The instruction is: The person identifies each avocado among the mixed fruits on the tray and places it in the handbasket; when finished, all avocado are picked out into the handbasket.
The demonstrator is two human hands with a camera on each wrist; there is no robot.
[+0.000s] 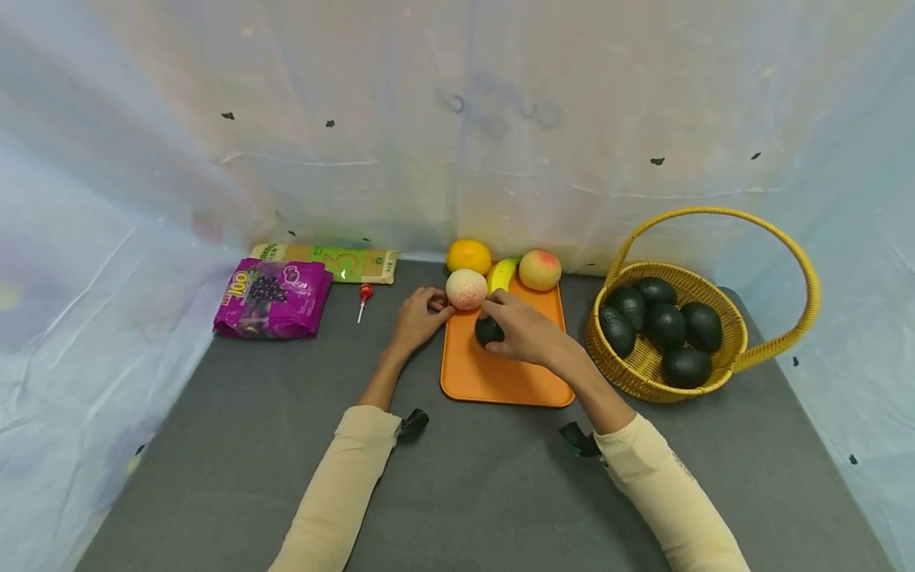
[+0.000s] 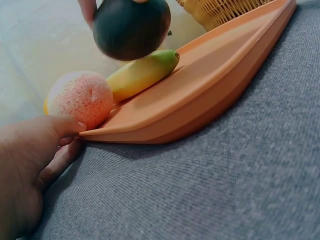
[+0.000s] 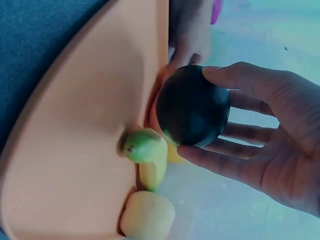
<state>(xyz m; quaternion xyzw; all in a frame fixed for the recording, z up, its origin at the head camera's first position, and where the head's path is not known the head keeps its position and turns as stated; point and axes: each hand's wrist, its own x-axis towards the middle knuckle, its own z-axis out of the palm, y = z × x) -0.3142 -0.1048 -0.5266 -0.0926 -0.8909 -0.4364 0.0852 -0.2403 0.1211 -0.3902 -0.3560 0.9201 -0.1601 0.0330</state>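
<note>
My right hand (image 1: 525,330) grips a dark avocado (image 3: 192,106) between thumb and fingers, holding it above the orange tray (image 1: 507,385). With thumb on top and fingers beneath, my left hand (image 2: 35,160) pinches the tray's left rim. Right by that thumb sits a speckled pale-pink peach (image 2: 82,97) on the tray. A yellow banana (image 1: 503,275) with a green tip lies beside it. Farther back on the tray are an orange round fruit (image 1: 469,257) and a second peach (image 1: 540,269), yellow and red.
A yellow wicker basket (image 1: 646,391) with a tall handle stands right of the tray, with several avocados (image 1: 665,326) inside. To the left lie a purple grape-print packet (image 1: 275,298), a green-and-tan packet (image 1: 357,264) and a red lollipop (image 1: 366,291). A pale curtain hangs behind.
</note>
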